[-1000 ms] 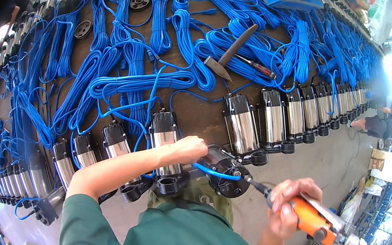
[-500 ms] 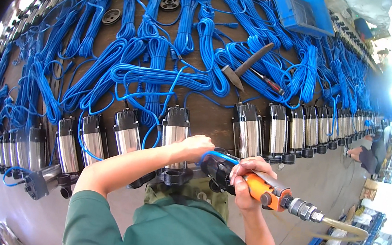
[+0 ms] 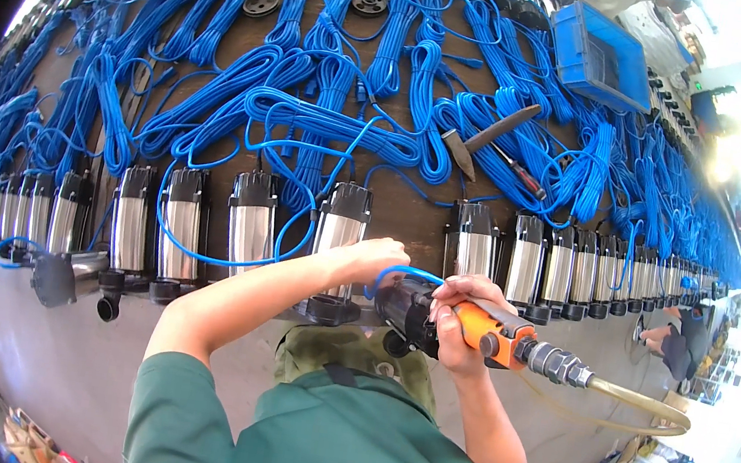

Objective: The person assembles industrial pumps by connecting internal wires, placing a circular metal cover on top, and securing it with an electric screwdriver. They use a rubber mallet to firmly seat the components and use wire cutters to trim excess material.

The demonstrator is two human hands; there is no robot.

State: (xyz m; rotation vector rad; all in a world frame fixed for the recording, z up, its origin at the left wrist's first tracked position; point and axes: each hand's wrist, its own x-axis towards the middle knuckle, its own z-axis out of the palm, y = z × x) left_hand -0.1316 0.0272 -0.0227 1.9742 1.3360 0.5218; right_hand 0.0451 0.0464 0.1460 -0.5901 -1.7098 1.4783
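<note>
Black pump motor lies at the bench's near edge between left hand, fingers curled, grip unclear, and right hand, wrapped around orange air driver, which could nick the adjacent blue cable if it slipped.
</note>
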